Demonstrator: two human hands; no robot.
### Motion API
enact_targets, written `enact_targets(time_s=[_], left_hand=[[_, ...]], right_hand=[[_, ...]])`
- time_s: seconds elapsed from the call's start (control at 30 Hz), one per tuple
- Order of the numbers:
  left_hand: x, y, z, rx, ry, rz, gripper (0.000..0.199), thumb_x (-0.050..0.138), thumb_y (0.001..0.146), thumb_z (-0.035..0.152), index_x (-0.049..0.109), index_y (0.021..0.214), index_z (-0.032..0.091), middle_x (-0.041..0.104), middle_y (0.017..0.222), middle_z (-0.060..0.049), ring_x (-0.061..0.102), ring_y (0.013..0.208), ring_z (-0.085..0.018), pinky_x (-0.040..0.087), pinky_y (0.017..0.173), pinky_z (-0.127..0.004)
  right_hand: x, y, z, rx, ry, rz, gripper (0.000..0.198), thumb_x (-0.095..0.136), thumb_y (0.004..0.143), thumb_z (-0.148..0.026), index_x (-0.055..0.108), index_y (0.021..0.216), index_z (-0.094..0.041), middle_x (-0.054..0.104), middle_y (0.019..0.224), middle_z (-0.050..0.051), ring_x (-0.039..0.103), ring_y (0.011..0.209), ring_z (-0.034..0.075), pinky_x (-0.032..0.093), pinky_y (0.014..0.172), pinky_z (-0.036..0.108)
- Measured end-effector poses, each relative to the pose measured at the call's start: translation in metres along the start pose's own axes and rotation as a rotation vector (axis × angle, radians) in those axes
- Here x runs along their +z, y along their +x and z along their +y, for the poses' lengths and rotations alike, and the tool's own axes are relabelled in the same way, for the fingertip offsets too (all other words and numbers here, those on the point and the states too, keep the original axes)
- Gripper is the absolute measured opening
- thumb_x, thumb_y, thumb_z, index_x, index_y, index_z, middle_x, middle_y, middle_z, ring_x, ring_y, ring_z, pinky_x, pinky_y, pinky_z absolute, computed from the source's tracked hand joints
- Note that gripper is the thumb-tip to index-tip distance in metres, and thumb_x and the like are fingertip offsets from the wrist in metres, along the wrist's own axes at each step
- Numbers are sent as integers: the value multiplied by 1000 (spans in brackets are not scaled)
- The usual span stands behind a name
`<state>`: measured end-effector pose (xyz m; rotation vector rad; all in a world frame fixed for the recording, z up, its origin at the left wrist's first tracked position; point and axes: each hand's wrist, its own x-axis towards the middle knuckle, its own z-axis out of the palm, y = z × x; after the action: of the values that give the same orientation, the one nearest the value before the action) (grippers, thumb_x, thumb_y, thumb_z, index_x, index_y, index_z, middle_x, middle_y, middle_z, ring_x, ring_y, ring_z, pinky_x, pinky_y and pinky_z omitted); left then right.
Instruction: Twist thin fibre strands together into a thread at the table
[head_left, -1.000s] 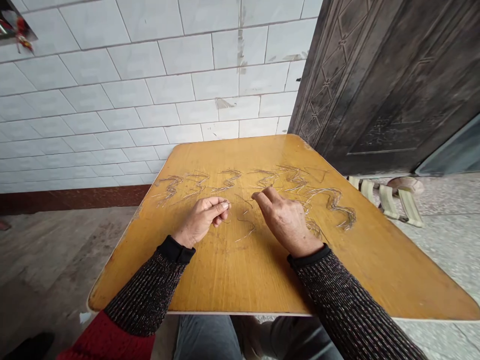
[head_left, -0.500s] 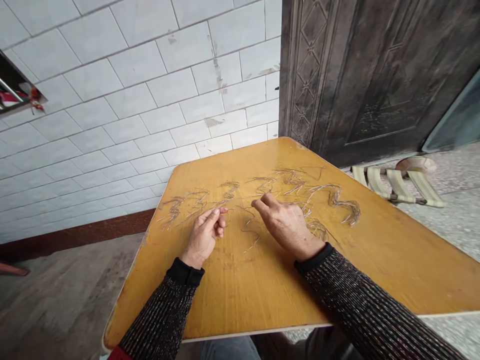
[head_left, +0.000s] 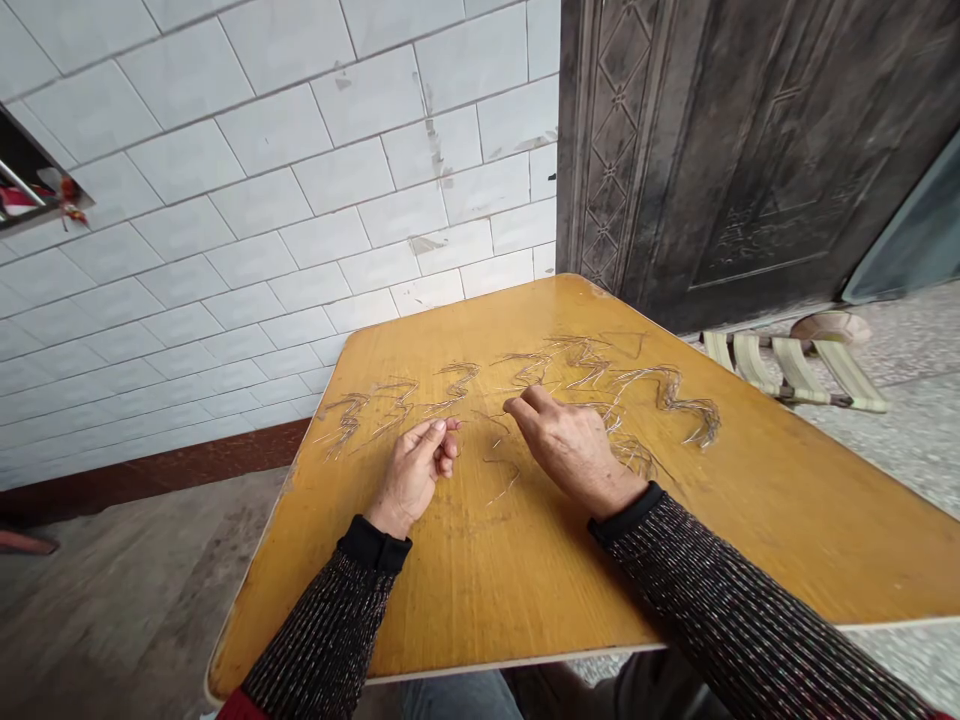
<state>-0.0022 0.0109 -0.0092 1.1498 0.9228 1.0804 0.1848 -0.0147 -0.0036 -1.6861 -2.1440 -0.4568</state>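
On the yellow wooden table (head_left: 465, 580) lie several bunches of thin, bent wire. My left hand (head_left: 417, 468) is closed left of the middle, thumb and forefinger pinched on what looks like the end of a thin wire; the strand is too fine to follow fully. Across a small gap, my right hand (head_left: 566, 440) is closed too, fingertips pointing down and left, and what they pinch is hidden. Between and below the hands lies a loose bent wire (head_left: 513, 478). A thicker wire bunch (head_left: 667, 390) rests right of my right hand, and another wire bunch (head_left: 349, 415) beyond my left.
Behind the table stands a white tiled wall (head_left: 360, 180). A dark carved door (head_left: 750, 150) is at the right. On the floor beside the table is a low seat with pale straps (head_left: 787, 368). A barred opening (head_left: 26, 180) shows at far left.
My left hand's fingers have shifted slightly, and the thin strand at their tips lies differently. My right hand has hardly moved. The wire bunches lie as before.
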Motion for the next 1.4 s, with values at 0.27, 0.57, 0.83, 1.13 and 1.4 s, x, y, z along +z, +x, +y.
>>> enact_targets(time_s=[0.27, 0.57, 0.83, 1.13, 1.4], left_hand=[[1, 0, 0, -11, 25, 1, 32, 63, 68, 41, 59, 83, 13, 48, 58, 3, 38, 46, -5, 27, 43, -17], [1, 0, 0, -5, 46, 5, 33, 63, 69, 42, 59, 84, 13, 48, 58, 3, 38, 45, -5, 27, 43, -17], [0, 0, -1, -7, 33, 0, 31, 63, 69, 41, 59, 84, 13, 49, 58, 3, 39, 45, -5, 27, 43, -17], [-1, 0, -1, -6, 9, -12, 28, 61, 72, 38, 59, 85, 12, 49, 58, 3, 40, 45, -4, 28, 43, -17], [-1, -1, -1, -15, 18, -13, 31, 61, 72, 40, 60, 83, 11, 46, 56, 4, 37, 43, -3, 27, 41, -16]], right_hand=[[1, 1, 0, 16, 2, -12, 23, 34, 90, -16, 57, 92, -19, 58, 86, 5, 47, 51, 8, 14, 44, 25], [1, 1, -1, 2, -3, 11, 23, 33, 90, -16, 57, 89, -18, 58, 83, 5, 47, 51, 8, 13, 44, 26], [4, 1, -1, 10, -7, 19, 23, 33, 90, -17, 56, 86, -19, 57, 81, 4, 46, 49, 8, 12, 44, 26], [2, 0, -1, 11, -19, 16, 22, 34, 91, -19, 56, 88, -19, 58, 83, 3, 47, 50, 9, 12, 44, 25], [2, 1, -2, -2, -20, 17, 21, 35, 91, -20, 56, 88, -19, 58, 82, 3, 47, 48, 8, 11, 43, 25]])
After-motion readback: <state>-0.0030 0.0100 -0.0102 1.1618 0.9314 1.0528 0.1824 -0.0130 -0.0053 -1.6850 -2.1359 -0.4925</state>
